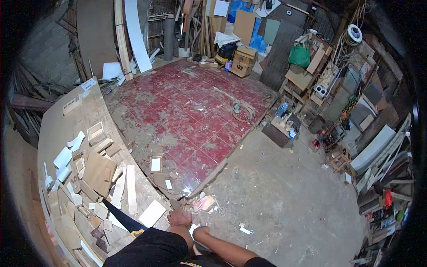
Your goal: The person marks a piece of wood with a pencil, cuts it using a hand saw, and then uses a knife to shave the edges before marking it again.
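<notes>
Near the bottom centre, my left hand (179,218) rests by the right edge of the wooden work surface (147,189), its fingers bent; what is under them cannot be made out. Just right of it, my right hand (201,233) is closed in a fist beside a small white piece (193,230), and whether it grips this piece is unclear. A white rectangular panel (152,213) lies to the left of my left hand. Farther left, a handsaw with a dark blade (121,216) and a yellow handle (137,232) lies among wood offcuts.
Wood pieces and an open wooden box (95,132) crowd the work surface. Beyond lies a dusty red tiled floor (187,115) with a coiled strap (242,112). A cardboard box (243,62) stands at the back. Scraps lie on the concrete floor (275,191).
</notes>
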Tool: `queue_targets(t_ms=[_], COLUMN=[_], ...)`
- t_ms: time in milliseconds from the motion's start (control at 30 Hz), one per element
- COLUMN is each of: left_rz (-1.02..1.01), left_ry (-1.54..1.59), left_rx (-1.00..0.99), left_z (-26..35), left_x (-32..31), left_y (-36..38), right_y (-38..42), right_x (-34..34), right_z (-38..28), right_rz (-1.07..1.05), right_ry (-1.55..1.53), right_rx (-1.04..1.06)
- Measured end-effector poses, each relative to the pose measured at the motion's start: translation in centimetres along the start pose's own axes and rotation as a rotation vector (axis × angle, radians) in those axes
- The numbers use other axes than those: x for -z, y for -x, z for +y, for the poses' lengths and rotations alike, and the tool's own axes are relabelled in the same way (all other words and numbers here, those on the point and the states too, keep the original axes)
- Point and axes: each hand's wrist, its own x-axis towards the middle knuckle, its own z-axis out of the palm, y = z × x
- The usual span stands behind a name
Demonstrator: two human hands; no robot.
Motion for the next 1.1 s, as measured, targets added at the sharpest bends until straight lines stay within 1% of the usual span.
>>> queue_targets(t_ms=[33,67,100,133,200,233,267,333,367,400,467,500,567,600,700,733,800,933,967,1000,1067,1100], left_rz=[-0.008,0.028,0.069,0.068,0.067,0.066,0.068,0.076,0.068,0.06,0.072,0.08,0.098,0.118,0.078,0.081,0.173,0.15,0.094,0.035,0.026,0.032], left_ry=[-0.005,0.015,0.035,0.03,0.047,0.043,0.035,0.032,0.015,-0.004,-0.002,-0.001,-0.003,-0.003,-0.009,-0.01,0.003,-0.027,-0.017,-0.008,-0.01,-0.007], left_rx=[-0.007,-0.018,-0.03,-0.039,-0.049,-0.06,-0.064,-0.064,-0.044,-0.022,-0.025,-0.032,-0.037,-0.042,-0.037,-0.038,-0.048,-0.021,-0.014,-0.005,0.001,0.003], left_z=[-0.1,0.0,0.1,0.0,-0.2,-0.3,-0.5,-0.2,0.0,0.1,0.0,-0.1,-0.1,-0.1,0.1,0.1,0.0,0.1,0.0,-0.1,-0.1,0.0], left_x=[0.0,0.0,0.1,0.1,-0.1,-0.3,-0.5,-0.7,-0.5,-0.3,-0.4,-0.6,-0.9,-1.0,-0.3,-0.5,-1.0,-1.2,-0.9,-0.9,-0.5,-0.6], left_y=[0.4,0.5,0.4,0.2,0.3,0.2,0.0,-0.2,0.0,0.0,0.0,0.0,-0.1,-0.1,0.1,0.0,0.2,-0.5,-0.5,-0.5,-0.1,-0.3], right_y=[-1.7,0.1,2.2,5.0,9.5,12.6,14.3,16.4,16.7,16.5,15.9,15.5,14.4,13.6,11.6,11.4,11.1,10.8,10.5,10.2,8.8,8.5], right_x=[-1.5,-0.6,0.2,1.6,3.0,4.3,4.3,4.3,3.9,3.6,3.0,2.5,1.6,1.1,0.7,0.6,0.5,0.1,0.0,0.1,-0.4,-0.1], right_z=[1.0,2.1,2.1,2.7,4.8,6.3,7.2,8.6,9.0,9.5,10.6,11.1,12.0,12.0,11.2,10.5,8.8,6.5,6.2,6.1,5.5,5.2], right_rz=[0.036,0.079,0.043,0.042,0.236,0.251,0.256,0.488,0.496,0.498,0.56,0.558,0.654,0.654,0.946,0.949,0.76,0.734,0.736,0.729,0.741,0.691], right_ry=[0.072,0.147,0.15,0.14,-0.08,-0.047,-0.052,-0.194,-0.276,-0.277,-0.42,-0.425,-0.886,-0.886,-1.019,-1.02,-1.225,-1.212,-1.272,-1.269,-1.16,-1.098], right_rx=[0.125,0.251,0.158,0.156,0.222,0.346,0.342,0.545,0.573,0.578,0.696,0.696,0.991,0.99,1.115,1.117,1.146,1.118,1.08,1.082,1.041,1.045])
